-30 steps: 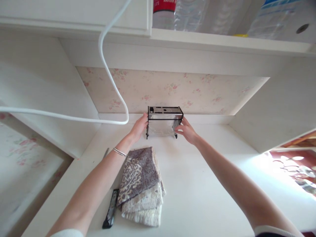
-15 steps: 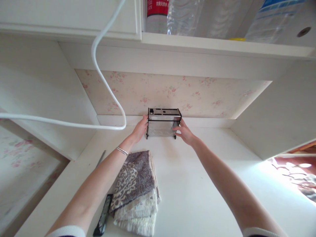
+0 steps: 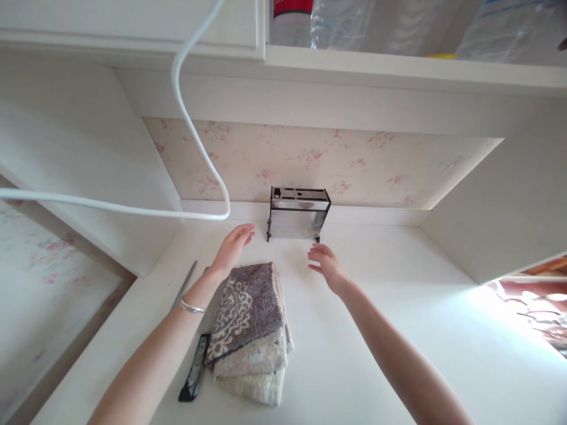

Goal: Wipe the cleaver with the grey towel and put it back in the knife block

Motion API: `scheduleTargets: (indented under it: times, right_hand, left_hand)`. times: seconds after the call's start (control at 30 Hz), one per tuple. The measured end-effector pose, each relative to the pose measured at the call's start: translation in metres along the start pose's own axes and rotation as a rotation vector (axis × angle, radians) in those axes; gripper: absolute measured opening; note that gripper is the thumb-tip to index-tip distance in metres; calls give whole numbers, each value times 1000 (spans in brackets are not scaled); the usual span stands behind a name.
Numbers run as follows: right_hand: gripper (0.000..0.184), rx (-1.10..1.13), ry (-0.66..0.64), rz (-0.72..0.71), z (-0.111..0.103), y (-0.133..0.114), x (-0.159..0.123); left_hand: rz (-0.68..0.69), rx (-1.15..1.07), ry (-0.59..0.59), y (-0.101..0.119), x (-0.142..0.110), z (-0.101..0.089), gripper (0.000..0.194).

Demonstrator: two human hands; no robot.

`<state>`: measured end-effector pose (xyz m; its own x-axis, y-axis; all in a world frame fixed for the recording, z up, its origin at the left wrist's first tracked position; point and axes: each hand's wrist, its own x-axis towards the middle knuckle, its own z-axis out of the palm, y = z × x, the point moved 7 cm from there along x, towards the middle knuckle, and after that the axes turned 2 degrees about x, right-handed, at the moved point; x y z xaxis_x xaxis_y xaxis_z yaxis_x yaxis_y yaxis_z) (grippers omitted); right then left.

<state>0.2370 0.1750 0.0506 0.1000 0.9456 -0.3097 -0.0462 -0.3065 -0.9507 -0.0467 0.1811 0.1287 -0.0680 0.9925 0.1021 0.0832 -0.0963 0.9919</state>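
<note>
A small clear-fronted box with a black frame and a silvery slotted top stands upright on the white surface, close to the back wall. To its left, my left hand is held apart from it, fingers stretched out and nothing in them. My right hand hovers in front of the box's right corner, empty, with its fingers apart. Below my left hand lies a stack of folded towels, the top one grey-brown with a pale pattern.
A black utility knife and a thin grey strip lie left of the towels. A white cable loops in front of the upper cabinet. Plastic bottles stand on the open shelf overhead. Side panels bound the recess.
Both hands have let go of the framed box and drawn back toward me, the left one also moving left. The box stays against the back. The view has shifted slightly.
</note>
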Motion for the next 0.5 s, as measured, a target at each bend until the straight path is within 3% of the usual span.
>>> scheduleTargets:
  times: [0.1,0.23,0.37,0.5]
  right_hand:
    - [29,-19,-147,139,21,39,-47]
    - [31,30,-260,289,44,71,-96]
    - [38,118,-347,396,68,82,-119]
    - [39,-29,-313,328,81,84,-120]
  left_hand:
    - [53,177,93,0,-60,-30,23]
    - [215,665,275,-13,-148,-61,18]
    - [314,928,211,-32,-209,-62,18]
    - [366,1134,94,-36,-241,-46,22]
